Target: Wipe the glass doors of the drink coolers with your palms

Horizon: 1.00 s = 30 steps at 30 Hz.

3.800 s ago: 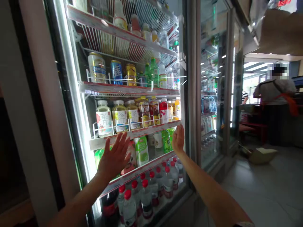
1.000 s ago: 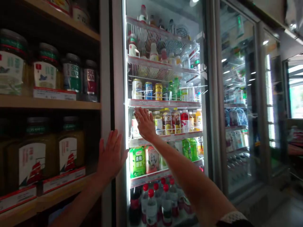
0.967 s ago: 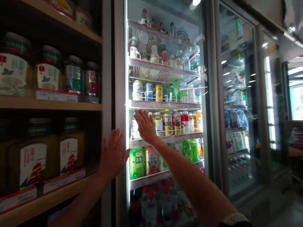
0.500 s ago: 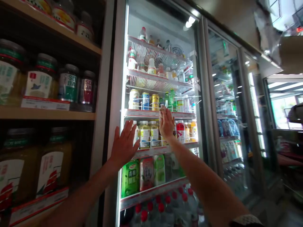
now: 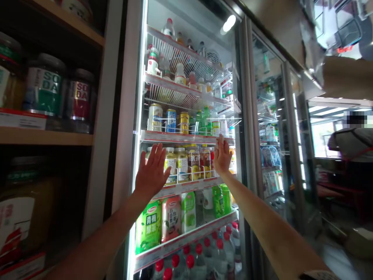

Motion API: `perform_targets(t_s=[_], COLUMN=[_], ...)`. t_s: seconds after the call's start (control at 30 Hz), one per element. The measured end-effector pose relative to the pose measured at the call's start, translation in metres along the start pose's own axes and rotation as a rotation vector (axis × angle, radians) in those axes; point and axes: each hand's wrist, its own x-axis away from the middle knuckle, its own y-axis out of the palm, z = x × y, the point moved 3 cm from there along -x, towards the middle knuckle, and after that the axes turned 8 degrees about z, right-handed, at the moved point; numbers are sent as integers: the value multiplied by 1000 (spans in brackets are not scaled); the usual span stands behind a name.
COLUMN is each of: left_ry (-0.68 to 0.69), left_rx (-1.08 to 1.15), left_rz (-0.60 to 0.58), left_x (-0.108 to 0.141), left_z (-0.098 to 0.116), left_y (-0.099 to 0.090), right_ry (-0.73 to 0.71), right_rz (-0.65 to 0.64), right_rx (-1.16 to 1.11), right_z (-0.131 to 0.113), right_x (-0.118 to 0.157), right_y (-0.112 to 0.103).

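My left hand (image 5: 151, 171) is raised with its fingers stretched and the thumb apart, holding nothing. It is in front of the left part of a lit drinks cooler (image 5: 124, 101), over the bottle shelf. Further right, my right hand (image 5: 222, 157) is up with its fingers extended, its palm toward the glass door (image 5: 189, 11). A pale patch shows at its fingertips; whether it is a reflection or a thin thing I cannot tell. Whether either hand touches the glass is also unclear. Behind them stand yellow-labelled bottles (image 5: 182, 165), iced tea bottles (image 5: 194, 161) and cans (image 5: 184, 123).
Large green (image 5: 150, 225) and red (image 5: 171, 218) drink bottles fill a lower shelf, with red-capped bottles (image 5: 199, 254) beneath. A wooden shelf (image 5: 46, 135) with soda bottles (image 5: 46, 89) is at left. Another glass-door cooler (image 5: 269, 128) and a person (image 5: 352, 144) are at right.
My right hand has moved right across the front of the cooler, uncovering the iced tea bottles. My left hand stays raised and flat. The view has shifted a little to the right.
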Motion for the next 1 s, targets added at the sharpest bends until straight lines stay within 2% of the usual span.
perform_targets(t_s=[0.07,0.13,0.2,0.23,0.27,0.4,0.47,0.53,0.57,0.67,0.73,0.77,0.8,0.93,0.97,1.0], left_ry=[15,28,29,27,22,10,8,10,9,6,3,3,4,8,8,4], left_rx=[-4,-10,-17,-20,-24,-40,-40,-29,-21,-9,-11,-14,-17,-27,-28,-29], left_rz=[29,46,49,48,43,30,27,27,26,37,36,32,25,5,4,4], left_x=[1,1,1,0,0,1,1,1,1,1,1,1,1,1,0,0], left_z=[0,0,0,1,1,2,3,2,2,1,1,1,1,3,3,3], left_y=[0,0,-1,-1,-1,-1,0,0,0,0,0,-1,-1,-1,-1,-1], right_ry=[-135,-369,-523,-515,-447,-7,88,21,-83,-540,-704,-691,-605,-19,40,34], right_rz=[-36,-112,-180,-190,-178,-16,44,27,-18,-201,-248,-232,-192,40,64,61], right_rx=[-28,-82,-117,-116,-102,-3,10,-28,-60,-164,-185,-176,-153,-60,-56,-62], right_z=[-12,-31,-36,-29,-17,47,54,31,11,-51,-66,-63,-53,0,3,-1], right_x=[12,27,36,36,32,13,12,18,24,45,51,49,43,22,23,27], right_y=[-3,-4,-5,-5,-5,-7,-10,-13,-14,-15,-14,-12,-10,-5,-5,-6])
